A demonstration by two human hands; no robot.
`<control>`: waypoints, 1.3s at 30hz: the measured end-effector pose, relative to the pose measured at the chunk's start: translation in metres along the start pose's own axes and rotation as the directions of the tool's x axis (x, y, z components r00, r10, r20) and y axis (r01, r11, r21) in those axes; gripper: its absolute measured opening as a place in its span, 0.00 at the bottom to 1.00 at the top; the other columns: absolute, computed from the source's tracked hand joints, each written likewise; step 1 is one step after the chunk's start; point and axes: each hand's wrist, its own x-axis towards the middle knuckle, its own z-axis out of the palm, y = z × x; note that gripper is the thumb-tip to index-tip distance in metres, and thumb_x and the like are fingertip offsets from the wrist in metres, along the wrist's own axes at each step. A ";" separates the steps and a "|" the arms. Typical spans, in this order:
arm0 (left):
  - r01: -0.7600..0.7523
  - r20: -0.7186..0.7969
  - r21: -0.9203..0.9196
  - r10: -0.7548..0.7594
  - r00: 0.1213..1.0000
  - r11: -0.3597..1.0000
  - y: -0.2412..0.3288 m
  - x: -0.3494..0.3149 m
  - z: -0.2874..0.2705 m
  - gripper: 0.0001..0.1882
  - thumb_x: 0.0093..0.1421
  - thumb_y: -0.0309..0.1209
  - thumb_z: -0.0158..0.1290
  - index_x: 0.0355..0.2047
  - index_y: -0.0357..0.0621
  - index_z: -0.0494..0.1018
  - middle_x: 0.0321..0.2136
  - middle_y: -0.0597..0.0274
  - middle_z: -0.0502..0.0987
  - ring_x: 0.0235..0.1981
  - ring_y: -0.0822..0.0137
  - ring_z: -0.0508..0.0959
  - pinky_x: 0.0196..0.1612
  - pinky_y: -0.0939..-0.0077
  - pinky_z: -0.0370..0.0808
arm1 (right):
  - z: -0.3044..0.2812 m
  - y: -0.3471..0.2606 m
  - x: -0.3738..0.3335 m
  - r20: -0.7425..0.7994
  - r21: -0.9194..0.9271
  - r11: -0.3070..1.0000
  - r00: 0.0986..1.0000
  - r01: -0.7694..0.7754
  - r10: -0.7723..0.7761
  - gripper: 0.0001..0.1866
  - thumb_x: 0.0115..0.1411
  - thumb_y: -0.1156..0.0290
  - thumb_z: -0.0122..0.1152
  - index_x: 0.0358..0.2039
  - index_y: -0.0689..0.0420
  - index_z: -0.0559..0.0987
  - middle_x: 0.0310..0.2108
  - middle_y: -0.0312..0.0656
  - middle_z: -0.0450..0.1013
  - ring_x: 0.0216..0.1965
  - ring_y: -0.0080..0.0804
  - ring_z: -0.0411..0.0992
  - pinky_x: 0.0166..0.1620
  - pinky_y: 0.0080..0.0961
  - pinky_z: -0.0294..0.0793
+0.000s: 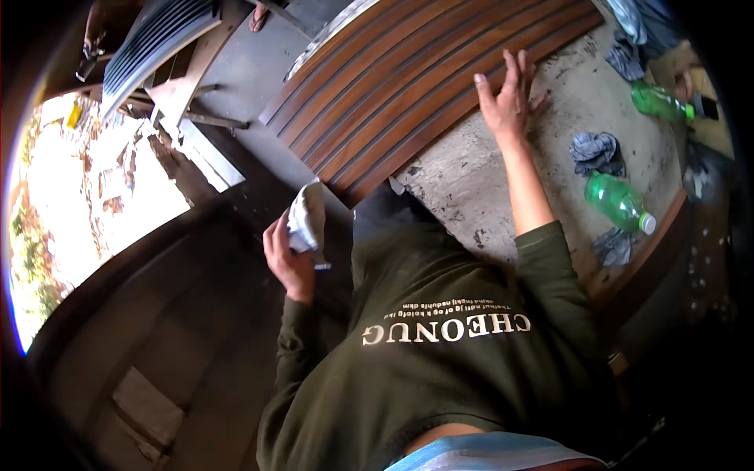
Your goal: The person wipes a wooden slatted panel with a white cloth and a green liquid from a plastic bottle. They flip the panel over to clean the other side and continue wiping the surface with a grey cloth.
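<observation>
A brown wooden panel with dark parallel grooves (424, 86) lies slanted across the grey worktop (463, 180). My right hand (510, 102) is at its near right edge, fingers spread, with nothing in it. The fingertips overlap the panel; whether they touch it I cannot tell. Off the panel's left corner, my left hand (289, 259) is closed around a folded pale grey-white piece (308, 216). Cloth or sanding sheet, its kind is not plain from here.
On the worktop at right are a green plastic bottle (616, 202), a crumpled blue-grey rag (594, 151) and a second rag (615, 246). Another green bottle (660, 100) lies farther back, near another person's hand (687, 74). A slatted panel (161, 51) leans at upper left.
</observation>
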 end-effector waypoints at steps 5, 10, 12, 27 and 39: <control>-0.120 0.230 0.018 0.112 0.967 0.993 0.014 -0.017 0.060 0.28 0.40 0.13 0.47 0.45 0.44 0.73 0.41 0.51 0.71 0.42 0.54 0.74 0.43 0.68 0.72 | 0.042 -0.084 -0.013 0.238 -0.065 0.975 0.952 0.212 -0.191 0.37 0.57 0.39 0.42 0.63 0.41 0.52 0.67 0.43 0.39 0.68 0.46 0.33 0.61 0.65 0.25; -0.035 0.187 -0.010 0.036 0.982 0.999 -0.029 -0.026 0.041 0.21 0.40 0.15 0.50 0.36 0.47 0.78 0.29 0.59 0.72 0.30 0.59 0.74 0.30 0.70 0.73 | 0.055 -0.076 -0.024 0.223 -0.125 0.955 0.946 0.269 -0.237 0.35 0.57 0.44 0.46 0.62 0.45 0.56 0.66 0.42 0.44 0.68 0.45 0.37 0.63 0.62 0.28; 0.014 0.095 -0.022 -0.012 0.995 1.000 -0.028 -0.016 0.027 0.21 0.41 0.16 0.51 0.38 0.43 0.76 0.29 0.56 0.72 0.31 0.58 0.75 0.33 0.71 0.73 | 0.055 -0.075 -0.023 0.227 -0.160 0.943 0.941 0.291 -0.252 0.35 0.57 0.44 0.46 0.62 0.45 0.56 0.66 0.42 0.45 0.68 0.45 0.38 0.63 0.62 0.29; 0.642 0.665 -0.722 0.002 0.747 0.258 0.142 0.091 0.072 0.21 0.53 0.22 0.49 0.49 0.36 0.66 0.39 0.62 0.72 0.41 0.69 0.71 0.49 0.77 0.66 | -0.074 -0.126 -0.064 0.223 0.318 -0.850 0.905 -0.419 -0.363 0.50 0.55 0.29 0.33 0.61 0.63 0.55 0.59 0.51 0.57 0.60 0.43 0.55 0.64 0.34 0.50; -0.336 0.274 -0.860 0.904 0.329 0.383 0.324 0.065 0.140 0.43 0.46 0.22 0.61 0.61 0.42 0.52 0.58 0.50 0.59 0.58 0.56 0.62 0.55 0.63 0.65 | -0.212 -0.051 -0.188 0.043 0.205 -0.926 0.943 0.316 0.331 0.48 0.54 0.29 0.35 0.62 0.57 0.54 0.60 0.48 0.55 0.59 0.43 0.56 0.62 0.40 0.52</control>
